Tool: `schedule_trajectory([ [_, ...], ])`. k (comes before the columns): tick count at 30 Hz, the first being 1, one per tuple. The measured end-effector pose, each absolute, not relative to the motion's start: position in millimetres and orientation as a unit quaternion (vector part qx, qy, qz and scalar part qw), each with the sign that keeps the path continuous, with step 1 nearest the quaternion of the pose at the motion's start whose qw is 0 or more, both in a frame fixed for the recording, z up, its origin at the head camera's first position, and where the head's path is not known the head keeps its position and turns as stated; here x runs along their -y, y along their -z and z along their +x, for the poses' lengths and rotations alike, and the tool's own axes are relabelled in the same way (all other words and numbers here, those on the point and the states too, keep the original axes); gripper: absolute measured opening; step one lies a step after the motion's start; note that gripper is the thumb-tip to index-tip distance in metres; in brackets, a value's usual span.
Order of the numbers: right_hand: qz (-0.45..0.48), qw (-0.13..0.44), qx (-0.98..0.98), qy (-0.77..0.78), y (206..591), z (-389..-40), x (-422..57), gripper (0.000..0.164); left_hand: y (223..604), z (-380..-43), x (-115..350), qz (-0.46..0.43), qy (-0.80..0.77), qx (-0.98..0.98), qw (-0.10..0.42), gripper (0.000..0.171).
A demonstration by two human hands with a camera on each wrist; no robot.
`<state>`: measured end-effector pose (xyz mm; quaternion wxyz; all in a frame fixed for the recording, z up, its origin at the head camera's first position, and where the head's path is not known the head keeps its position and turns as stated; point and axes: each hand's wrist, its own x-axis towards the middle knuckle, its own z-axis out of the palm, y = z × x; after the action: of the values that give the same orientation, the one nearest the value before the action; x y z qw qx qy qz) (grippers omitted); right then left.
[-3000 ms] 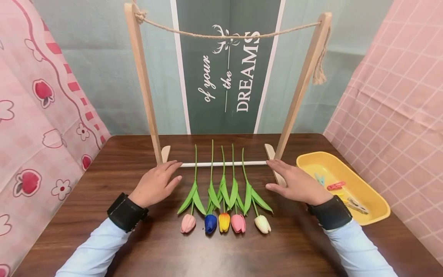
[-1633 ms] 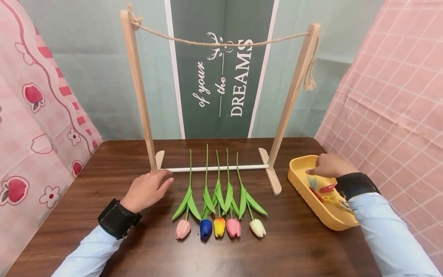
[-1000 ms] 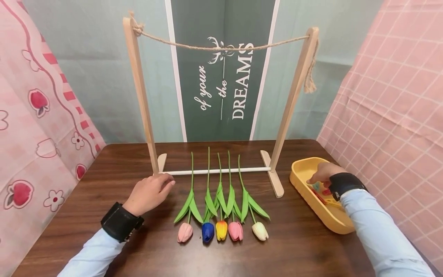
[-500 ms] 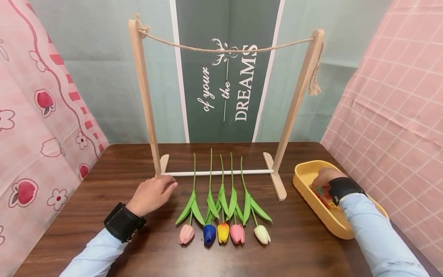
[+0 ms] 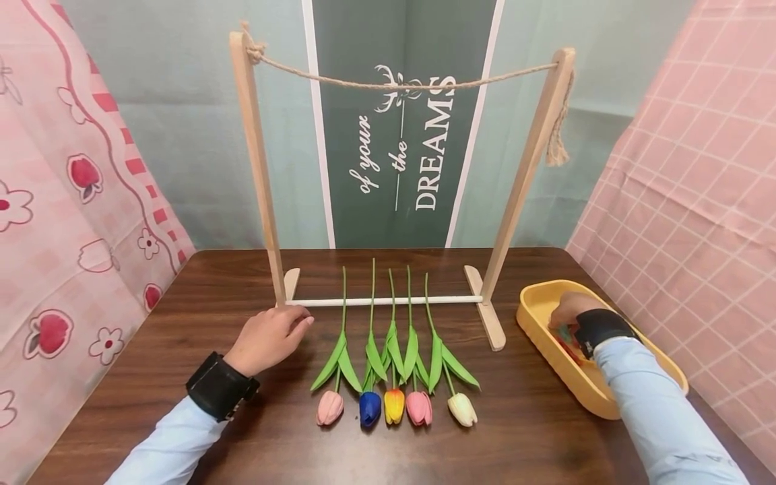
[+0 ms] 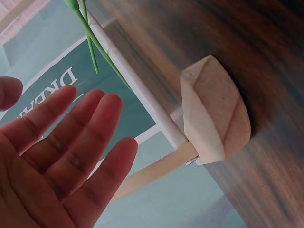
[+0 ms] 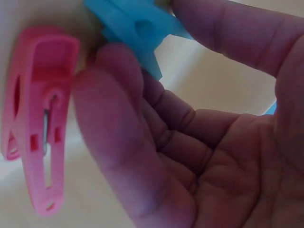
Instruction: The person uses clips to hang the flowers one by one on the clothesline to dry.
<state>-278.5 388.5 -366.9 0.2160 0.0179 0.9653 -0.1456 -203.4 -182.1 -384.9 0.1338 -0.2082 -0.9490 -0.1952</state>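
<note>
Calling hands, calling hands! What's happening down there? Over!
Left hand open by wooden stand. Right hand in yellow tray, pinching blue clip. Pink clip close beside it, might get in the way.

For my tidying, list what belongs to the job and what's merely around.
Job, apparently: turquoise plastic clip in the right hand; oblong yellow tray; five green-stemmed tulips; wooden stand with rope.
Merely around: pink gridded cloth; green lettered cloth.

From behind and above the left hand and right hand, the head view looks forward and down. Each wrist view faces its hand's palm side, close up; left wrist and head share the rod just beyond the left hand.
</note>
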Motion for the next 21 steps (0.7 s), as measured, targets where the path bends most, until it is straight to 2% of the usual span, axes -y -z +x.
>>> schedule_trajectory([
  [14,-0.004,0.162,-0.977,0.141,366.4,-269.2,-388.0,0.023,382.6,-200.7,179.3,-0.21,0.204,0.947,0.13,0.016],
  [21,0.02,0.122,-0.978,0.169,344.3,-255.8,-382.8,0.025,381.0,-198.7,180.5,-0.214,0.212,0.945,0.128,0.016],
])
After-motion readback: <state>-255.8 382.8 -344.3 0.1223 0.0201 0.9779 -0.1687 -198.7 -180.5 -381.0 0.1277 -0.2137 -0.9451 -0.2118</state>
